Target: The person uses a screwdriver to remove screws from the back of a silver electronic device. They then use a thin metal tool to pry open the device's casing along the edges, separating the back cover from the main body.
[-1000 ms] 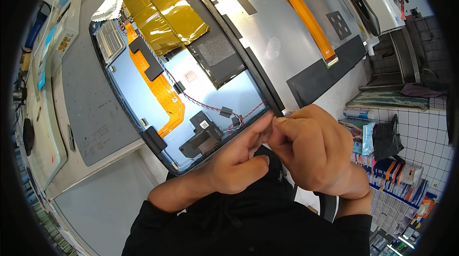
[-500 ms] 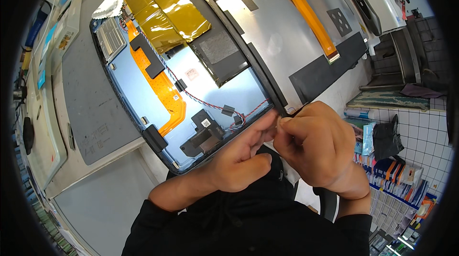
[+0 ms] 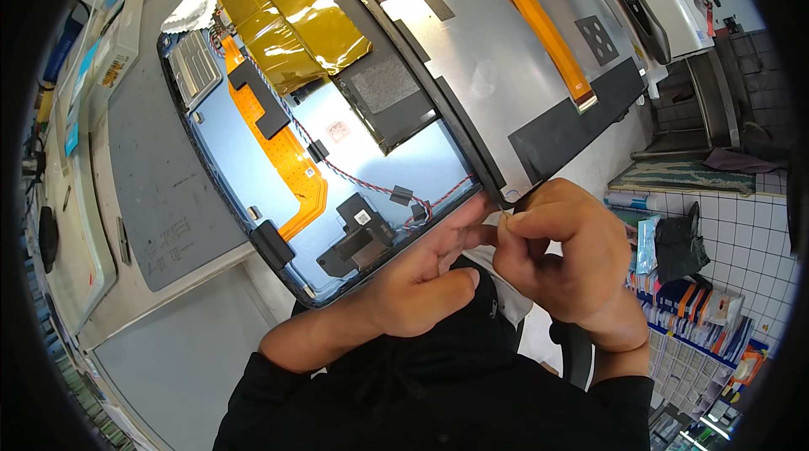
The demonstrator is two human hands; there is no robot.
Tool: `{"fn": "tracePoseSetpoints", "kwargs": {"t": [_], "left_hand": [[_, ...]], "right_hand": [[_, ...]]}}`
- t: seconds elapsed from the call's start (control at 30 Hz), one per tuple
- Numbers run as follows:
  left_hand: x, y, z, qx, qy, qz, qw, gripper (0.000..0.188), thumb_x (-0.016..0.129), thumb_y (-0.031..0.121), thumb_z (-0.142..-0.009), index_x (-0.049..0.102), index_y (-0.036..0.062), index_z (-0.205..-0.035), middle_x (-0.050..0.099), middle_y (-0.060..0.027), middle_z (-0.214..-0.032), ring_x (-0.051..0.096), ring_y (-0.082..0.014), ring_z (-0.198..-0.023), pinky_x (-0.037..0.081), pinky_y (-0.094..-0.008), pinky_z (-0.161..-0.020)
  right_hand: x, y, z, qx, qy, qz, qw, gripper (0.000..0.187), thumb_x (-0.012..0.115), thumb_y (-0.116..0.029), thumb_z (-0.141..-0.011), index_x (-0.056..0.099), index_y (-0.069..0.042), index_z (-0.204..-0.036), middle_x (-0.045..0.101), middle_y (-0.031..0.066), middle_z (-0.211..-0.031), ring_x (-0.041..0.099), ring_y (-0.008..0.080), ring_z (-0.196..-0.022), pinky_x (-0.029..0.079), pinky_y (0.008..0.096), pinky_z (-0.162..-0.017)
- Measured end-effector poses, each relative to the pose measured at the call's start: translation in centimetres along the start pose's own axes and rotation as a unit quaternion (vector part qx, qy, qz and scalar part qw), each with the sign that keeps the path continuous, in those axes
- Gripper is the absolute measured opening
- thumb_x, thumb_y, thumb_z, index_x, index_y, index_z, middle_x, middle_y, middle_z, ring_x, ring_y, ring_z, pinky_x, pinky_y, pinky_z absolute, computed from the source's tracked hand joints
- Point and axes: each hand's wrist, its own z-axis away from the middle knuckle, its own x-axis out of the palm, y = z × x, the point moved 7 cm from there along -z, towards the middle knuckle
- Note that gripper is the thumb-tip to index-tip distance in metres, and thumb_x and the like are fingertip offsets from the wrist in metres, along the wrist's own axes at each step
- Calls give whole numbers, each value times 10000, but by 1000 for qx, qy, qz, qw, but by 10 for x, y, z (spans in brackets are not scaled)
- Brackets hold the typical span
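I see the bench [image 3: 126,299] at the left, with the opened tablet-like device [image 3: 404,165] lying across it and overhanging its front edge. The device's two halves sit side by side: the silver metal panel [image 3: 480,72] to the right, the blue tray [image 3: 223,144] to the left, partly over the grey mat [image 3: 173,173]. My left hand [image 3: 425,287] is at the tray's near edge, fingers stretched along it, thumb standing apart from them. My right hand [image 3: 569,253] is just beside the near corner where the halves meet, thumb and index finger pinched together. Gold-coloured film [image 3: 295,38] covers the tray's far part; an orange ribbon cable [image 3: 539,26] runs down the panel, and a shorter orange flex cable [image 3: 286,165] crosses the tray. Near my left hand I see a black module [image 3: 364,236] and a thin twisted wire [image 3: 354,182]. Smallest is the pale sliver [image 3: 502,210] in my right fingertips, too fine to identify
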Motion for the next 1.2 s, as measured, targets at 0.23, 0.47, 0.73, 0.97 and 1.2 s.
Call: {"fn": "tracePoseSetpoints", "kwargs": {"t": [0.23,0.47,0.73,0.97,1.2], "left_hand": [[2,4,-2,-1,-9,-15,1000,780,409,-75,-797,118,-57,-1520,206,-164,-1582,186,-251,-1474,252,-412,-1136],[3,5,-4,9,-25,-10,1000,775,402,-86,-807,113,-46,-1525,204,-163,-1583,208,-243,-1465,261,-413,-1129],[-3,-5,5,21,11,25,999,763,412,-105,-835,99,-39,-1528,198,-165,-1584,252,-238,-1439,261,-412,-1129],[1,4,-10,-4,25,7,1000,756,460,18,-791,201,-60,-1497,295,-275,-1516,292,-348,-1429,307,-423,-1107],[4,3,-11,-5,7,14,1000,796,415,-9,-748,186,-35,-1510,300,-238,-1525,293,-307,-1428,297,-408,-1108]], "right_hand": [[-2,7,6,11,27,-46,999,310,731,93,-618,586,-14,-871,572,82,-706,582,222,-567,455,283,-487],[-2,15,10,-2,54,-104,993,299,727,97,-642,586,-11,-883,595,86,-717,576,209,-547,450,272,-485],[-1,18,13,61,-24,-173,983,254,658,106,-765,503,-62,-878,592,89,-767,638,234,-701,494,309,-598],[-18,4,4,21,-40,-41,998,253,716,52,-726,537,-85,-841,550,55,-664,613,234,-614,468,311,-519],[-19,-11,10,-71,51,144,986,243,767,-96,-613,683,-43,-835,606,46,-738,589,176,-565,443,265,-445]]}}
